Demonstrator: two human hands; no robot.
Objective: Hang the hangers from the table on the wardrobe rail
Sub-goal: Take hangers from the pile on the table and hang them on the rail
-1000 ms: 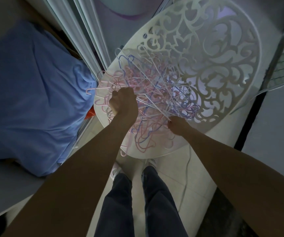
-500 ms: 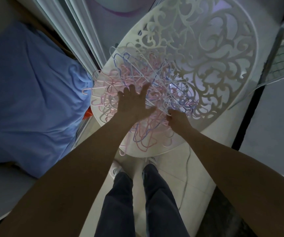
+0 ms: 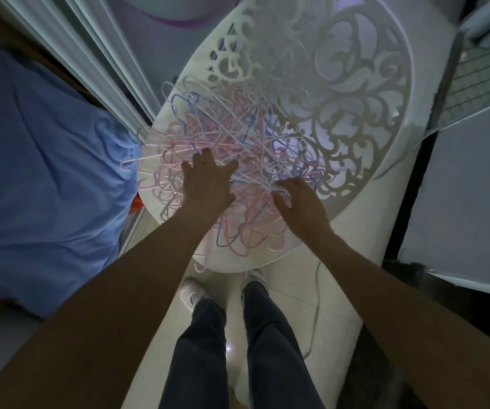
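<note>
Dark trousers (image 3: 238, 343) and pale shoes (image 3: 192, 292) nearest, person standing on pale floor tiles (image 3: 285, 293) at the near rim of the table. A thin cable (image 3: 314, 314) trails on the floor to the right.

Left hand (image 3: 207, 180) lies flat on the tangled heap of thin pink, blue and white plastic hangers (image 3: 226, 149), fingers straight and spread, pressing, gripping nothing. Right hand (image 3: 298, 202) sits at the right edge of the heap, fingers curled in, pinching what looks like white hanger wire; exact strand hard to tell in the dim light.

Heap covers the near-left part of the white oval table with cut-out scroll pattern (image 3: 356, 119); a few hooks overhang the near and left rim. Far-right tabletop shows only fretwork.

Left: blue cloth (image 3: 46, 172), a bed cover or garment, unclear. Far left: pale sliding-door rails (image 3: 90, 48). Far right: a wire grid panel (image 3: 486, 72).

Progress: early by the look of it. Heap large and knotted, no hanger lifted free, wardrobe rail not in view. Left to do: separate hangers, carry, hang, likely many trips.
</note>
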